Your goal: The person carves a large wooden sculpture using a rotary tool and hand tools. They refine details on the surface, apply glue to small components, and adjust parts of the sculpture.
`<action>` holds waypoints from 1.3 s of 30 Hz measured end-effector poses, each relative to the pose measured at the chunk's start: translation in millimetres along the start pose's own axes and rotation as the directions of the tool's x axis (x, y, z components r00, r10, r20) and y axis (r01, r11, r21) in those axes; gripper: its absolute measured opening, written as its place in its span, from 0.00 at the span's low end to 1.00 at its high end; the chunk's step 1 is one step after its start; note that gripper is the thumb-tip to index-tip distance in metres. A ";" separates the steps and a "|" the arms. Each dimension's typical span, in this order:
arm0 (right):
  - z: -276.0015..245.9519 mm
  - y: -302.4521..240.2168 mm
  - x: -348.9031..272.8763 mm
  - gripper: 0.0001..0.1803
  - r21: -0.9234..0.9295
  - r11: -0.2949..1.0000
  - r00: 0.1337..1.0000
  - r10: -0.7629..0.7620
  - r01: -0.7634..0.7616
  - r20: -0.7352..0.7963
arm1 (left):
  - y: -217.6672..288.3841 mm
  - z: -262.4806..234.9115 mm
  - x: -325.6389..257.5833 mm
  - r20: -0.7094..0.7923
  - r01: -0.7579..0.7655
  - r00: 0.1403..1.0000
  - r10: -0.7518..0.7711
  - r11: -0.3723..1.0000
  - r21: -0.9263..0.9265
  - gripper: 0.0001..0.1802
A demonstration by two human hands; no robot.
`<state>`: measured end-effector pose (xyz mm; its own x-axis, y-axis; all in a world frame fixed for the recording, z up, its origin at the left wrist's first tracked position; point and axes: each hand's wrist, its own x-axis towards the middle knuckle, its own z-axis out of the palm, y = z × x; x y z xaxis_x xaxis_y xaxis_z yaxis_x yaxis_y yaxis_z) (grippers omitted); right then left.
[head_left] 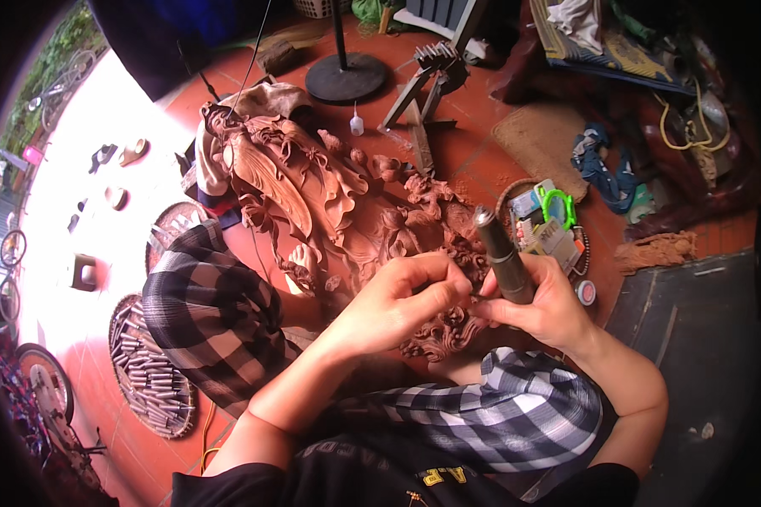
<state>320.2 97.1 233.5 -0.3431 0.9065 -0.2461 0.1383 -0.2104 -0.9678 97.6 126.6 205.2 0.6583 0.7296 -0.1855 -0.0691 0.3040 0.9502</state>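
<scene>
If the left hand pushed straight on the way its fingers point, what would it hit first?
The left hand points right, toward the right hand. Its fingers would most likely first meet the grey rotary tool held there, or that hand's thumb; depth is hard to judge. The wood carving lies just below.

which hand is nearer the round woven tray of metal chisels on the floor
Left. The left hand is over the carving, right of the tray; the right hand is farther right.

A single head-worn fisheye looks steeply down, close over the lap and wooden carving [330, 194]; its dark, bent rim perhaps hides the room's edges.
</scene>
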 end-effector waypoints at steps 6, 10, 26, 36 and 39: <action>43.6 -21.6 -3.8 0.05 0.240 0.967 0.987 -0.044 0.082 -0.158 | -10.2 8.8 -14.8 -0.039 -0.347 0.933 0.357 0.869 -0.353 0.09; 63.4 -11.5 -6.4 0.09 0.188 0.981 0.982 -0.007 0.043 -0.187 | -10.4 5.4 -20.9 -0.044 -0.222 0.973 0.228 0.858 -0.464 0.08; 78.3 2.5 15.8 0.16 0.032 0.992 0.988 0.121 -0.124 0.093 | -9.4 -50.5 -23.2 -0.437 -0.539 0.822 0.364 0.745 -0.392 0.07; 69.8 13.9 16.4 0.17 0.068 0.988 0.982 0.127 -0.137 0.140 | -11.9 -52.3 -27.0 -0.394 -0.459 0.869 0.300 0.785 -0.415 0.06; 69.2 10.7 14.5 0.17 0.054 0.989 0.983 0.131 -0.138 0.125 | -11.6 -50.7 -25.2 -0.392 -0.470 0.862 0.321 0.794 -0.384 0.06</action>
<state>252.4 82.6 215.9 -0.4356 0.8182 -0.3753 0.1342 -0.3533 -0.9258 43.8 135.8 186.1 0.2512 0.9668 0.0465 -0.6527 0.1337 0.7458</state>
